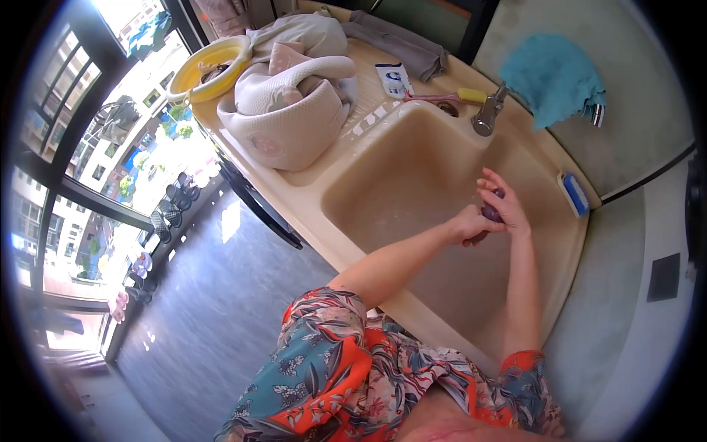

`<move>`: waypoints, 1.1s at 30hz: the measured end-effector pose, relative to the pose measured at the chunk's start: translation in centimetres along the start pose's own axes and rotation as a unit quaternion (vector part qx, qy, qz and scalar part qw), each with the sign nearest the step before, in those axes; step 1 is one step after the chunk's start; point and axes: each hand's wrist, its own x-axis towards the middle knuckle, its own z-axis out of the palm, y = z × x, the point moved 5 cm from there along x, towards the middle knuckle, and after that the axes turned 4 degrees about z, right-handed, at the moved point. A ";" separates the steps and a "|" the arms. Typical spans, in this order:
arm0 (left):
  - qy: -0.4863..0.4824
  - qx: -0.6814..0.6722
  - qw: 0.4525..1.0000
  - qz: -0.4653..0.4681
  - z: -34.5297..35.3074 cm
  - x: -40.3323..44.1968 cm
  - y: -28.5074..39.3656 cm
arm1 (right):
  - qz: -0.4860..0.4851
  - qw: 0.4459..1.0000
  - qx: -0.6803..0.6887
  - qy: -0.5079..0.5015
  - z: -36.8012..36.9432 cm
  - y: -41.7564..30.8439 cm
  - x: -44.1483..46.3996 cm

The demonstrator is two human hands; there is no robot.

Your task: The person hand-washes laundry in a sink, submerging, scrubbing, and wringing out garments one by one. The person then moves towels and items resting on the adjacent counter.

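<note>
Both my hands meet above the basin of a beige sink. My left hand has its fingers wrapped round a small dark purple-brown item, which I cannot make out further. Against the same item lies the palm of my right hand, its fingers partly bent and pointing up and left. The item shows between the two hands. Behind them, at the basin's back edge, stands a metal faucet. Murky greyish water seems to lie in the basin below my hands.
White quilted cloth is heaped at the counter's left, beside a yellow basin. A pink brush and a white packet lie behind the sink. A blue brush rests on the right rim; a turquoise cloth hangs behind.
</note>
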 end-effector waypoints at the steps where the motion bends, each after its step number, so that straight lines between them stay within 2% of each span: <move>1: -0.063 -0.100 0.993 -0.009 1.3 -0.5 0.4 | -0.020 0.994 0.091 -0.052 0.6 -1.4 -1.0; 3: -0.190 -0.293 0.937 -0.025 4.5 -2.1 1.3 | -0.057 0.949 0.271 -0.152 1.5 -3.2 -2.9; 6: -0.318 -0.473 0.821 0.012 6.1 -3.8 3.2 | -0.236 0.836 0.429 -0.247 2.1 -3.7 -4.2; 7: -0.302 -0.483 0.820 0.058 5.7 -4.2 4.1 | -0.271 0.818 0.445 -0.244 2.1 -4.1 -4.2; 9: -0.263 -0.499 0.821 0.087 5.4 -4.7 5.3 | -0.287 0.809 0.468 -0.211 3.3 -4.7 -4.2; 12: -0.202 -0.474 0.851 0.099 4.3 -4.4 5.4 | -0.172 0.909 0.369 -0.089 3.1 -6.7 -4.2; 14: -0.153 -0.429 0.885 0.091 3.1 -4.5 5.2 | -0.102 0.958 0.266 -0.018 3.5 -7.5 -3.7; 17: -0.061 -0.352 0.931 0.074 1.8 -4.5 4.7 | -0.062 0.981 0.183 0.024 3.6 -7.0 -2.8; 19: 0.016 -0.302 0.951 0.069 1.2 -4.4 4.2 | -0.042 0.986 0.152 0.047 3.4 -6.2 -2.5; 22: 0.059 -0.232 0.968 0.073 1.2 -2.5 1.8 | -0.022 0.989 0.115 0.086 2.6 -4.0 -2.3; 26: 0.124 -0.053 0.990 0.049 1.2 -2.8 0.1 | -0.003 0.980 0.084 0.181 1.9 -0.2 -3.5; 27: 0.090 0.030 0.995 0.000 1.2 -1.9 -1.0 | 0.005 0.972 0.116 0.205 1.5 1.3 -3.8; 30: 0.184 0.285 0.936 0.090 1.0 -2.3 -0.8 | 0.039 0.931 0.239 0.273 0.1 6.1 -4.3; 31: 0.139 0.318 0.936 0.063 0.6 -2.2 -0.6 | 0.061 0.907 0.295 0.294 -0.6 7.8 -4.4; 32: 0.129 0.369 0.916 0.088 -0.3 -2.7 0.6 | 0.083 0.878 0.351 0.315 -0.4 8.9 -4.3; 33: 0.117 0.419 0.893 0.113 -1.1 -3.3 2.1 | 0.051 0.864 0.402 0.299 0.7 7.5 -4.3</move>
